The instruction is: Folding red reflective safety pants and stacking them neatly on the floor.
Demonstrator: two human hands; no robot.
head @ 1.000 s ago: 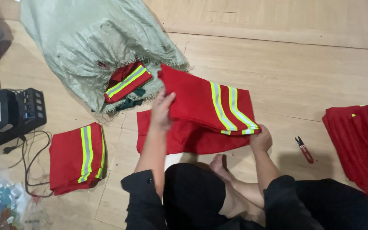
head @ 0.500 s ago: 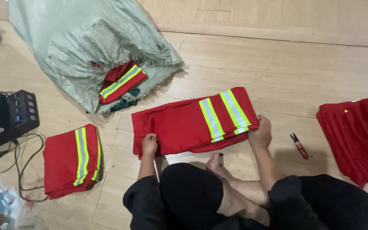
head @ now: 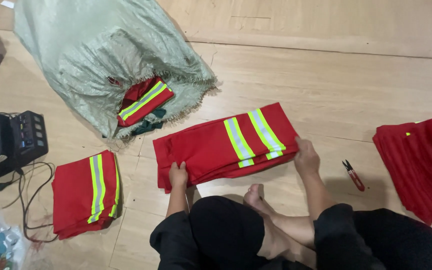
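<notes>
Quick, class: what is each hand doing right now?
Left hand: closed on the red garment.
Right hand: gripping the garment's other end.

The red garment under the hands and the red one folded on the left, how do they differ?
The red garment under the hands lies long across the floor; the folded garment on the left is a compact square. The left hand and right hand grip the long one; the folded one lies untouched. Its stripes run crosswise, the folded one's lengthwise. Both are red with yellow-and-silver reflective bands.
</notes>
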